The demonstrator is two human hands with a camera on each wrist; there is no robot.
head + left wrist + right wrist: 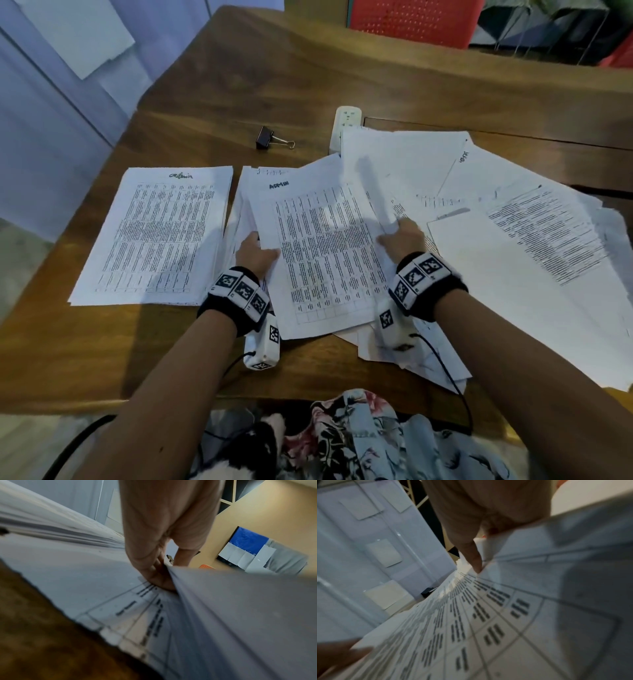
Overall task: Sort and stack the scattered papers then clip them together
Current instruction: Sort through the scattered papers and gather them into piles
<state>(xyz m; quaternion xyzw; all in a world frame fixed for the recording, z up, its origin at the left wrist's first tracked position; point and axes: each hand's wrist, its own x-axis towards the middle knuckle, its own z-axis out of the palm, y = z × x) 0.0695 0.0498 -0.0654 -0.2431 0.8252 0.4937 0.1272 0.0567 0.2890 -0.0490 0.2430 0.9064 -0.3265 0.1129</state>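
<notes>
A printed sheet headed ADMIN (322, 253) is held over the middle of the table. My left hand (258, 255) pinches its left edge; in the left wrist view the left hand (154, 573) has that edge between thumb and fingers. My right hand (402, 236) grips the curled-up right edge, and in the right wrist view the right hand (476, 561) has its thumb on the printed face. A squared stack headed admin (154, 236) lies to the left. Scattered papers (520, 246) fan out on the right. A black binder clip (270, 138) lies behind.
A white power strip (346, 123) lies behind the papers, partly covered by them. More loose sheets (421, 356) lie under my right wrist near the front edge of the wooden table (274, 78). A red plastic chair (414, 20) stands beyond the far edge.
</notes>
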